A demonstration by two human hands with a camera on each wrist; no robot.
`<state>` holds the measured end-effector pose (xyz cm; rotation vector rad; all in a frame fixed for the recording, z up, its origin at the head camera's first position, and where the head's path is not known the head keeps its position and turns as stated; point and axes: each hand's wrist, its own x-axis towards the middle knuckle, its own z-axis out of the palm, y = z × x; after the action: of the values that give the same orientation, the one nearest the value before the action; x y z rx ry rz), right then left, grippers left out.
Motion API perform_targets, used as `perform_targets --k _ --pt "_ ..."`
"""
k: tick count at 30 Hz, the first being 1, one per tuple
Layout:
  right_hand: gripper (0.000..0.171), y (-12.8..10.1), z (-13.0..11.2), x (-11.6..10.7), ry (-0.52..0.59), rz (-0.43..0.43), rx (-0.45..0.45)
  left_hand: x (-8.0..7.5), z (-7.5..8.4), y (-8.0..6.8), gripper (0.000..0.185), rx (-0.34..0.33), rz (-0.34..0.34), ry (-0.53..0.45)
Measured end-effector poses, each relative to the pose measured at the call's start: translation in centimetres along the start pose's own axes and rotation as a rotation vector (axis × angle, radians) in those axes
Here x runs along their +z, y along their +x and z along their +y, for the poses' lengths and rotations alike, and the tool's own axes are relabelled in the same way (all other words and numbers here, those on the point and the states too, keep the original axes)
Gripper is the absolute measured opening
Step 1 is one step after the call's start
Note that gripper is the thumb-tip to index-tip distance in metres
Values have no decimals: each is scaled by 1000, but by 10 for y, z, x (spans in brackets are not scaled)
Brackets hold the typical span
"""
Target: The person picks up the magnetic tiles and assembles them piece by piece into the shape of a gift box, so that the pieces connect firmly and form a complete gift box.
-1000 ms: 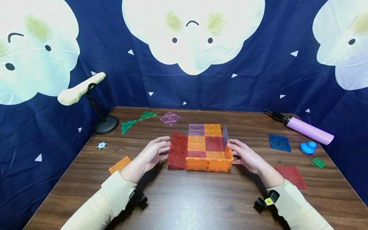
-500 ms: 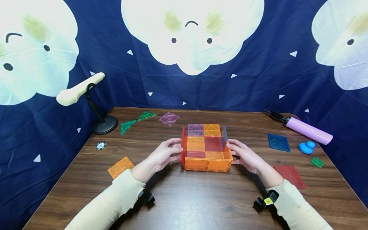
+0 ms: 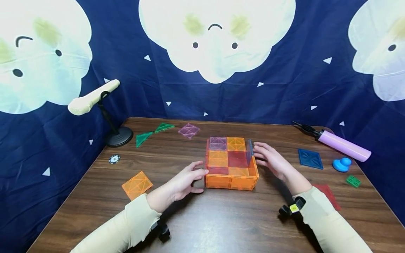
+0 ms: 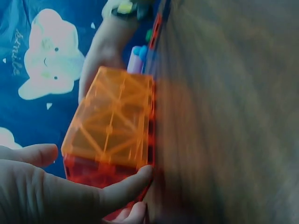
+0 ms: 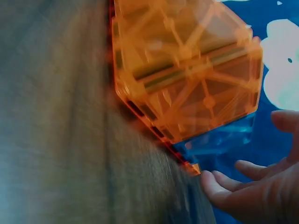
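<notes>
A low box of translucent magnetic tiles point(image 3: 232, 182) stands mid-table, with an orange front wall and a floor of orange, red and purple squares. On its left side a red tile wall point(image 4: 88, 171) stands upright. My left hand point(image 3: 178, 184) is at the front left corner, its fingers loosely bent and fingertips at the red wall without gripping it. At the right side a blue tile point(image 3: 249, 149) stands upright behind a short orange wall. My right hand point(image 3: 274, 162) hovers just beside that blue tile, fingers loosely spread, holding nothing.
Loose on the table lie an orange tile point(image 3: 137, 185), green triangles point(image 3: 164, 127), a purple tile point(image 3: 189, 130), a blue tile point(image 3: 310, 159) and a red tile point(image 3: 328, 196). A microphone on a stand point(image 3: 117, 136), a poker chip point(image 3: 114, 159), a pump point(image 3: 344, 145) and a green brick point(image 3: 353, 181) stay near the edges.
The red wall has swung up from leaning outward to upright against the box. My left hand moved right, then nearer the front corner. My right hand shifted back and off the box's right side.
</notes>
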<state>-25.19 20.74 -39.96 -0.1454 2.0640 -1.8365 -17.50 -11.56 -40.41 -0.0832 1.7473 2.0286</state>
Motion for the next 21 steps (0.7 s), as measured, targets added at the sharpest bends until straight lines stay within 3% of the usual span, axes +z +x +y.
perform_targets --k 5,11,18,21 --pt "68 25 -1 1 34 33 -53 9 -4 -7 71 28 -33 -81" --pt "64 44 4 4 20 -8 -78 11 -6 -8 67 49 -46 -111" --pt "62 45 8 7 -33 -21 -110 13 -7 -6 65 70 -31 -126" --pt "57 42 10 7 -4 9 -116 13 -7 -5 63 75 -12 -112"
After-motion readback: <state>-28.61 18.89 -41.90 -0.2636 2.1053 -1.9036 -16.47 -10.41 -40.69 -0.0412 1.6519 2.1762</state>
